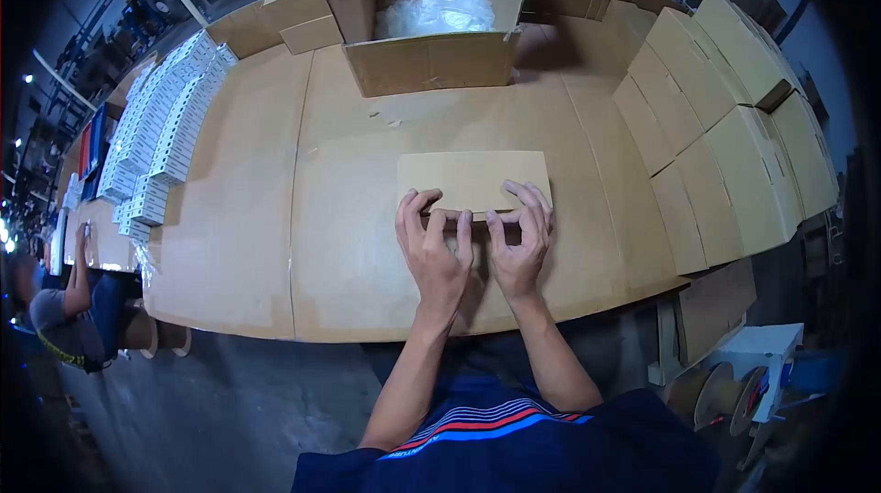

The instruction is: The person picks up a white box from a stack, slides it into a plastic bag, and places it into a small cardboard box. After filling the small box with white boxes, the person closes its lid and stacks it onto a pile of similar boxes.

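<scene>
A flat tan cardboard box (473, 174) lies on the cardboard-covered table (367, 282) right before me. At the left part of its near edge, my left hand (433, 241) grips with bent fingers and an extended thumb. My right hand (521, 241) grips the same edge farther right, its fingers curled over the top. Both thumbs press close together along the front edge, where a dark gap shows beneath the top panel. What lies inside the box cannot be seen.
A large open carton (436, 66) with clear plastic bags (440, 11) stands at the back. Tan boxes (716, 126) are stacked on the right, small white boxes (165, 117) on the left. Wire spools (720, 397) stand low right. Another person (69, 310) sits far left.
</scene>
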`<action>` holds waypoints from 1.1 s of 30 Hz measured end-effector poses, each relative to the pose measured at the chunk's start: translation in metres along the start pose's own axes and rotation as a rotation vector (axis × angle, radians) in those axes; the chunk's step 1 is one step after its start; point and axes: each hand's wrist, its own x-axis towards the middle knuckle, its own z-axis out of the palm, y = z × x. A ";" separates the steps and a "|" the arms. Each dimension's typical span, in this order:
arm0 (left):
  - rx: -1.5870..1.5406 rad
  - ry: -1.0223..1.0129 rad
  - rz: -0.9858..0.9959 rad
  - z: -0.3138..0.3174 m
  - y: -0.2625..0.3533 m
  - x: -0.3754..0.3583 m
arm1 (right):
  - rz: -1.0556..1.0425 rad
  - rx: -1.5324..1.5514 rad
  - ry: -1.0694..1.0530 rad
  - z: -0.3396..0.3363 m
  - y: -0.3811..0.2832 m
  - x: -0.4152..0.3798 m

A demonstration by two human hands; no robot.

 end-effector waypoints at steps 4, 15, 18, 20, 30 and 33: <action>0.016 0.037 -0.034 -0.001 -0.001 0.001 | -0.080 -0.035 -0.045 -0.009 0.004 0.003; -0.013 -0.047 0.298 -0.006 -0.034 0.015 | -0.257 -0.049 -0.191 -0.024 0.020 0.034; -0.078 -0.053 0.194 -0.004 -0.045 0.020 | -0.178 -0.045 -0.281 -0.029 0.026 0.041; -0.098 -0.092 0.187 -0.020 -0.038 0.041 | -0.126 0.027 -0.235 -0.037 0.033 0.057; -0.344 -0.229 0.122 0.001 -0.085 0.061 | 0.094 0.361 -0.339 -0.029 0.071 0.055; -0.526 -0.284 -0.279 -0.002 -0.082 0.031 | 0.231 0.464 -0.438 -0.038 0.077 0.026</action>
